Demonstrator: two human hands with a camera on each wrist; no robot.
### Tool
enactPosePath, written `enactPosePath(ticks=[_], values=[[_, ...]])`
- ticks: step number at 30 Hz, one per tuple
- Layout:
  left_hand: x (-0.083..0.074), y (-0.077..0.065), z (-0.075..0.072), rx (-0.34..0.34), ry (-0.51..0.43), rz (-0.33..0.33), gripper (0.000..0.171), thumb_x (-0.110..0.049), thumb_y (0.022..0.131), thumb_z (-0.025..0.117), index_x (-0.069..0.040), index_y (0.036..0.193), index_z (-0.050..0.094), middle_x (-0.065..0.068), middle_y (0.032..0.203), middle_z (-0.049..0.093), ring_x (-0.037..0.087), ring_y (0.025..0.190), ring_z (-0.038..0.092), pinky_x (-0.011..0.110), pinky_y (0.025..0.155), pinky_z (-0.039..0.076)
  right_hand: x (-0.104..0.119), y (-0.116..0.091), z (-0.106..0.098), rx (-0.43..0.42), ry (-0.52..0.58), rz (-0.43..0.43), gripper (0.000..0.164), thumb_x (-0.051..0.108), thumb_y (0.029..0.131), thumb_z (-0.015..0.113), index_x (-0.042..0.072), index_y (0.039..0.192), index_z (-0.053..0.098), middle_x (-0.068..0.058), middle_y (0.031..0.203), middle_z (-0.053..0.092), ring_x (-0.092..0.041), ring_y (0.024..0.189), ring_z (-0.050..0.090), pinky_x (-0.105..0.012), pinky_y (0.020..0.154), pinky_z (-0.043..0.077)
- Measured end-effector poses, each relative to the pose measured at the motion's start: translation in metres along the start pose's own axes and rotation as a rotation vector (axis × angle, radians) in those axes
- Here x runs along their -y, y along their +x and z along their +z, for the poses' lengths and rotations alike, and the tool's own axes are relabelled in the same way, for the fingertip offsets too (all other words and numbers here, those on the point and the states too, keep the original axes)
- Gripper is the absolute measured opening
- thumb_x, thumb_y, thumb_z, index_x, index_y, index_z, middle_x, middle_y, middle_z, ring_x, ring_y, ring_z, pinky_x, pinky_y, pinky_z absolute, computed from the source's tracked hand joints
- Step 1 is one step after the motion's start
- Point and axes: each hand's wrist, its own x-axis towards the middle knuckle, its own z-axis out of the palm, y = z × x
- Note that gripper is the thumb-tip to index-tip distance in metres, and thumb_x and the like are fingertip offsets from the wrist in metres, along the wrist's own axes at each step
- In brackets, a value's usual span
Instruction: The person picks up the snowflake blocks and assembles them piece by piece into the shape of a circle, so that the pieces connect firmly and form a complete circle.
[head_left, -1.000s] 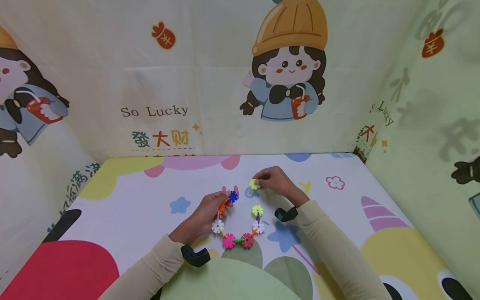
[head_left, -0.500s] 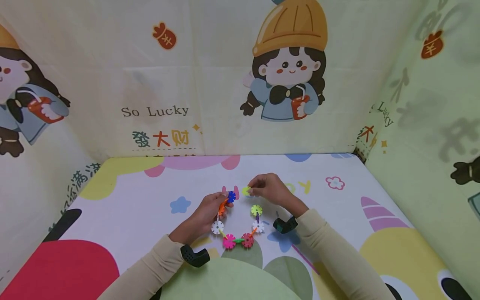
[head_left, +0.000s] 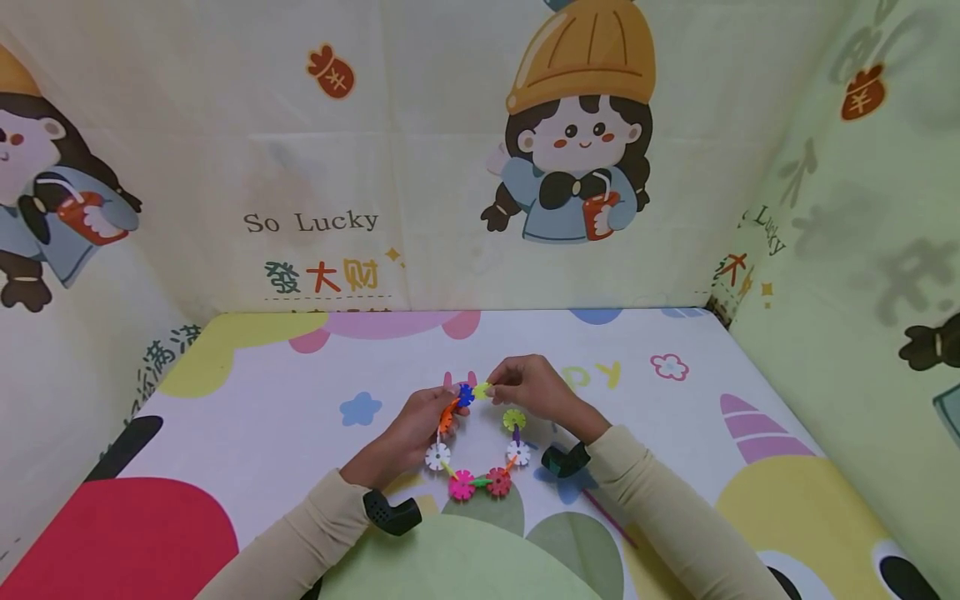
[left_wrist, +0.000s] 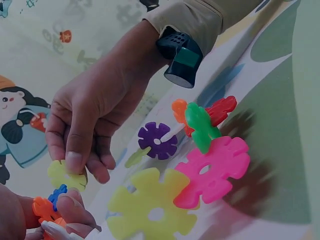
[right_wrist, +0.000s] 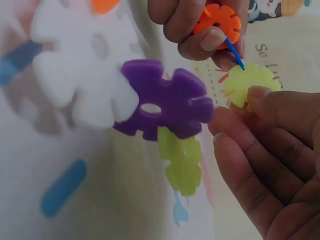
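Observation:
My left hand (head_left: 411,427) grips one end of a curved chain of slotted plastic snowflake discs, at an orange disc (right_wrist: 231,22) and a blue disc (head_left: 466,395). Between the thumb and fingers of my right hand (head_left: 536,390) is a loose yellow disc (right_wrist: 252,82), its edge right at the blue disc's edge. Onward from the left hand, the chain runs through a white disc (head_left: 438,457), a pink disc (left_wrist: 212,172), a red disc (head_left: 498,482) and a second white disc (head_left: 518,453). A purple disc (right_wrist: 170,102) and a yellow-green disc (head_left: 513,419) form its other end, below the right hand.
A tabletop cover (head_left: 285,442) with printed shapes lies under the hands. Patterned cloth walls (head_left: 435,183) stand at the back and both sides. Each wrist carries a black camera, such as the left wrist's camera (head_left: 392,512).
My right hand has moved left and slightly down, bringing the yellow disc from apart to the blue disc's edge. The left hand stays nearly in place, holding the chain.

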Motion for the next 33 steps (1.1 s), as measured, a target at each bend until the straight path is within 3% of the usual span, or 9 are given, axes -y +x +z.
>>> enactPosePath(ticks=[7,13,18,27,30,33], values=[[-0.001,0.001,0.002,0.008,-0.031,-0.01,0.031,-0.019,0.106,0.041,0.004,0.124,0.053,0.011,0.091,0.06,0.013,0.058,0.048,0.021,0.055,0.044,0.002,-0.001,0.001,0.024,-0.036,-0.001,0.007,0.009,0.086,0.074,0.003,0.087,0.07,0.001,0.078,0.07,-0.017,0.07,0.068,-0.027,0.066,0.055],[0.0,0.002,0.006,0.001,-0.035,-0.001,0.031,-0.02,0.106,0.043,0.004,0.124,0.05,0.01,0.088,0.059,0.011,0.058,0.046,0.02,0.053,0.043,0.003,-0.003,0.003,0.035,-0.028,-0.031,0.004,0.005,0.086,0.074,0.003,0.083,0.072,-0.006,0.076,0.071,-0.021,0.066,0.068,-0.028,0.061,0.055],[0.002,0.004,0.005,-0.002,-0.045,0.007,0.029,-0.019,0.106,0.042,0.004,0.124,0.05,0.009,0.085,0.058,0.011,0.056,0.045,0.02,0.051,0.042,0.005,-0.003,0.004,0.035,-0.058,-0.047,0.004,0.006,0.086,0.073,0.004,0.083,0.071,-0.005,0.076,0.071,-0.019,0.065,0.068,-0.027,0.059,0.054],[0.007,0.008,0.008,0.032,-0.038,0.014,0.035,-0.018,0.106,0.042,0.004,0.133,0.046,0.011,0.089,0.059,0.011,0.055,0.046,0.02,0.052,0.043,0.002,-0.008,-0.012,0.089,-0.264,-0.083,0.004,0.014,0.087,0.074,0.012,0.09,0.073,0.007,0.085,0.069,-0.009,0.074,0.06,-0.026,0.069,0.052],[0.006,0.006,0.006,0.004,-0.031,0.015,0.039,-0.019,0.106,0.043,0.004,0.136,0.044,0.011,0.09,0.059,0.011,0.054,0.046,0.02,0.051,0.043,0.0,-0.01,-0.023,0.103,-0.296,-0.037,0.011,0.019,0.092,0.069,0.011,0.097,0.075,0.007,0.088,0.069,-0.011,0.077,0.059,-0.028,0.069,0.05],[0.006,0.004,0.004,-0.008,-0.033,0.006,0.038,-0.02,0.106,0.042,0.003,0.137,0.043,0.012,0.091,0.059,0.011,0.055,0.046,0.02,0.052,0.043,-0.002,-0.015,-0.033,0.122,-0.305,0.086,0.018,0.022,0.095,0.064,0.008,0.1,0.074,0.004,0.085,0.068,-0.012,0.073,0.057,-0.029,0.065,0.048]])
